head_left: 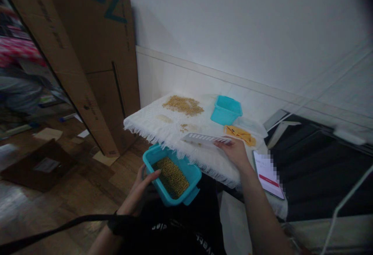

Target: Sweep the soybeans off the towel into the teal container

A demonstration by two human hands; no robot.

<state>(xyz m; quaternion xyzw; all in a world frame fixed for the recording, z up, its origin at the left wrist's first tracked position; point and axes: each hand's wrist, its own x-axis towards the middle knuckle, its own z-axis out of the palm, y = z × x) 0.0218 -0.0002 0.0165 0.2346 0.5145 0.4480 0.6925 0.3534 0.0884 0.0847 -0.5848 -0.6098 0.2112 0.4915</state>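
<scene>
My left hand (144, 183) grips the near left wall of a teal plastic container (194, 173), thumb over the rim. Soybeans (173, 175) cover its bottom, and it is tilted just below the table's fringed front edge. In my right hand (233, 150) is a flat, pale slotted piece (204, 137), closed between thumb and fingers and held low over the cloth. A few loose soybeans (184, 127) lie just beyond it. Further back, a larger soybean pile (183, 105) is spread on the white tablecloth (151, 117).
A second teal container (225, 109) stands at the table's back right, with a yellow packet (240, 134) before it. A phone (268, 175) with a lit screen lies at the right edge. A tall cardboard box (96, 53) stands left, and flattened cardboard (37, 165) lies on the floor.
</scene>
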